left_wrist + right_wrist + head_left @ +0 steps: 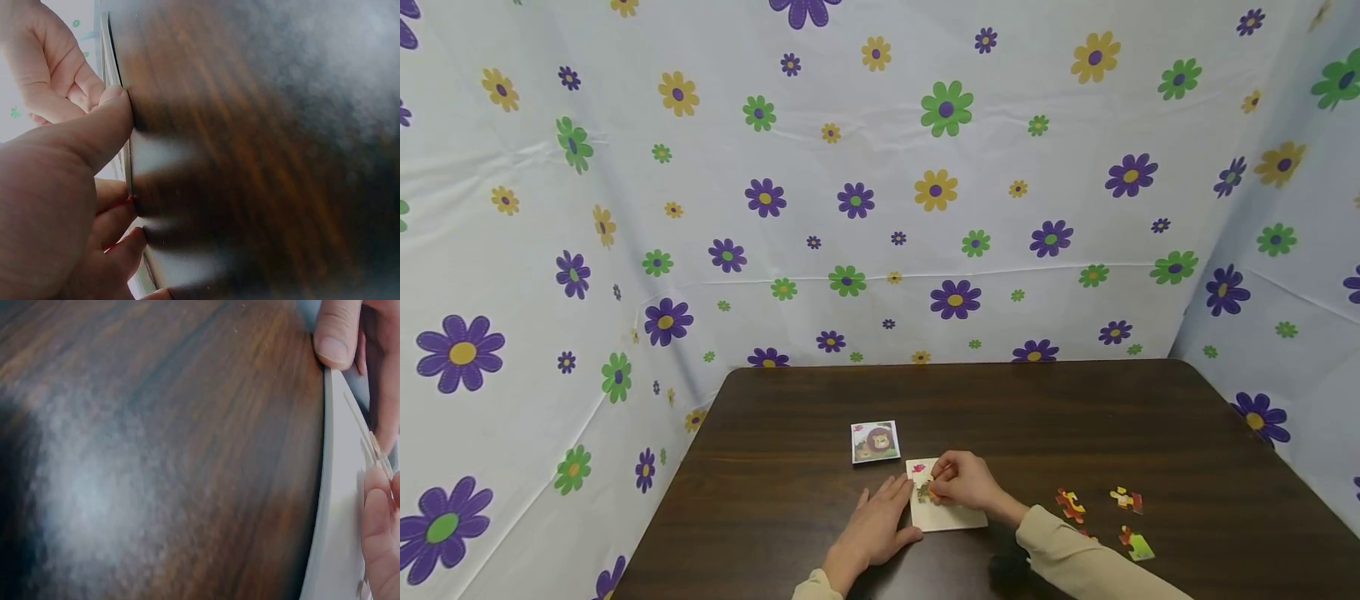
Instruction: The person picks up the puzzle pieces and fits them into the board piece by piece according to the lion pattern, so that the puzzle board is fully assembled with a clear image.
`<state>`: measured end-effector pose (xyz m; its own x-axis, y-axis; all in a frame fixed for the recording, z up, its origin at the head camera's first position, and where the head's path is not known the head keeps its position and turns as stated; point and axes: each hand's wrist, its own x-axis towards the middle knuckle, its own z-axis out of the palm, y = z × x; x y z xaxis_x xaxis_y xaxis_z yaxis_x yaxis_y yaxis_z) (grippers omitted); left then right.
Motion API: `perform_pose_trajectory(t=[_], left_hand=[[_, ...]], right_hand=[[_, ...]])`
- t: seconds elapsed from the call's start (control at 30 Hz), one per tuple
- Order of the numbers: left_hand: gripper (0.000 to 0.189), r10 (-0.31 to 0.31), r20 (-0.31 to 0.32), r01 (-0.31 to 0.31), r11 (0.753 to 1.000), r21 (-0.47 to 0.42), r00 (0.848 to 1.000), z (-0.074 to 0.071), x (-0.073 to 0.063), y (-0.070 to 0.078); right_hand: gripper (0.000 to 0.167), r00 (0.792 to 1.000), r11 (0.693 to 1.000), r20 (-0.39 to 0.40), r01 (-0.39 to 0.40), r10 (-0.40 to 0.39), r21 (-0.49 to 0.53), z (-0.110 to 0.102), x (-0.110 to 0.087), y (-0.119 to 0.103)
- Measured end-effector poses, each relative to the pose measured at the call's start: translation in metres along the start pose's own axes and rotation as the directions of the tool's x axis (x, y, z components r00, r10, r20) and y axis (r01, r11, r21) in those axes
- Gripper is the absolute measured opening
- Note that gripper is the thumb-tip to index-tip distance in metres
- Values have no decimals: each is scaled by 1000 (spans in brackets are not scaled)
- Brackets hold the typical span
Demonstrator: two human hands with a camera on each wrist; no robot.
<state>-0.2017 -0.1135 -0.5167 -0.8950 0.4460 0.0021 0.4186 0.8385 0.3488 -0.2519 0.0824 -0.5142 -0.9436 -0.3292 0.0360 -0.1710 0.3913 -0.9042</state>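
Observation:
A pale puzzle board (953,520) lies on the dark wooden table, with a few picture pieces set in its upper left part. My left hand (877,527) rests flat along the board's left side, fingers extended and thumb by its lower left corner. With thumb and fingertips, my right hand (967,483) pinches an orange puzzle piece (932,492) over the board, partly hidden by the fingers. Seen edge-on in the right wrist view, the board (340,506) has my left thumb touching its corner.
Loose puzzle pieces (1126,499) lie on the right of the table, some near the right sleeve (1067,546). Beyond the board to the left sits a square lion picture (876,442). A flower-printed curtain (880,167) surrounds the table's back and sides.

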Motion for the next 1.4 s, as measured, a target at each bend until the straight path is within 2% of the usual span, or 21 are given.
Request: perform_pose_trajectory(t=[0.13, 0.33, 0.53, 0.7, 0.9, 1.03, 1.27, 1.4], left_hand=[[70, 0, 3, 0, 1000, 1, 1000, 0, -1, 0], [71, -1, 5, 1, 1000, -1, 1000, -2, 0, 1], [70, 2, 1, -2, 1000, -3, 1000, -2, -1, 1], [70, 1, 6, -1, 1000, -6, 1000, -2, -1, 0], [70, 1, 11, -1, 1000, -5, 1000, -3, 0, 0], [70, 4, 5, -4, 1000, -6, 1000, -5, 2, 0], [69, 3, 11, -3, 1000, -5, 1000, -6, 1, 1], [69, -1, 17, 1, 1000, -3, 1000, -4, 0, 2]], right_hand=[[15, 999, 1000, -19, -25, 25, -4, 7, 0, -1], [15, 995, 997, -89, -48, 42, -66, 12, 0, -6], [14, 991, 990, -133, -44, 26, -134, 16, -1, -9], [17, 992, 979, -129, -25, -1, -201, 17, 1, -10], [20, 994, 981, -103, -47, 28, -187, 15, 3, -9], [20, 993, 980, -115, -51, 28, -195, 15, 4, -10], [23, 991, 976, -134, -27, -2, -216, 16, 3, -10], [21, 990, 967, -107, 66, -94, -247, 16, 1, -5]])
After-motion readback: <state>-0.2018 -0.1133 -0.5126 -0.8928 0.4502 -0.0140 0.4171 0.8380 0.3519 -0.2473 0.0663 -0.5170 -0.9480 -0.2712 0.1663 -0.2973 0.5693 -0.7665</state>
